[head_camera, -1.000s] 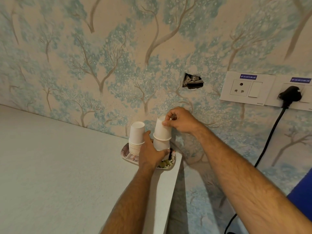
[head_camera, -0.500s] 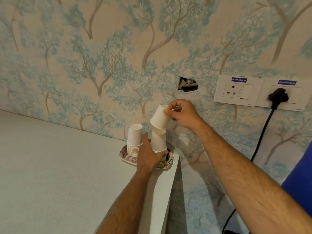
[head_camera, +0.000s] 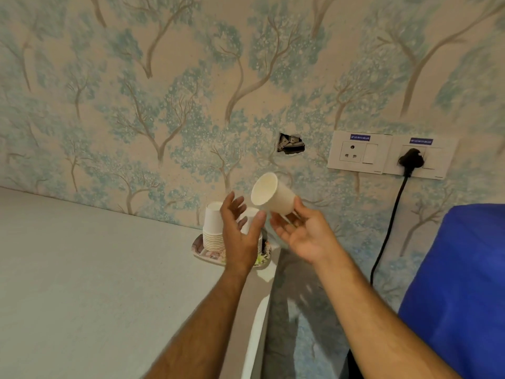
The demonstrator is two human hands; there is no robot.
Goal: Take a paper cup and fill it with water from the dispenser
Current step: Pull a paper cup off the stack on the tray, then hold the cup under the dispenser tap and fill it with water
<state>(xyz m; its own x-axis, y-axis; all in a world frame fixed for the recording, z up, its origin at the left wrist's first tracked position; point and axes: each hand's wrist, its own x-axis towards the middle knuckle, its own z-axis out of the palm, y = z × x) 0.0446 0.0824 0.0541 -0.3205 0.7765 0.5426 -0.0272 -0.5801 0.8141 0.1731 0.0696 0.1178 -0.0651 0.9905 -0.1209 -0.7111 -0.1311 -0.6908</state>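
Observation:
My right hand [head_camera: 303,231] holds a single white paper cup [head_camera: 273,194] by its base, tilted so its open mouth faces left and toward me. My left hand [head_camera: 239,231] hovers just left of it with fingers spread, its thumb near the cup's rim, holding nothing. Behind my left hand stand two stacks of upside-down paper cups [head_camera: 212,228] on a patterned plate [head_camera: 202,253] at the counter's far right corner; the right stack is mostly hidden by my hand. A blue shape [head_camera: 461,283], cut off by the frame, fills the lower right.
The pale counter [head_camera: 95,283] ends at an edge just right of the plate, with a gap down to the wall. On the wallpapered wall are a hole [head_camera: 290,144], a socket panel [head_camera: 355,152] and a black plug [head_camera: 411,160] with a cable hanging down.
My right hand has pulled one cup off the right stack, raised it and turned its mouth toward me. My left hand has let go of the stack and lifted, fingers spread.

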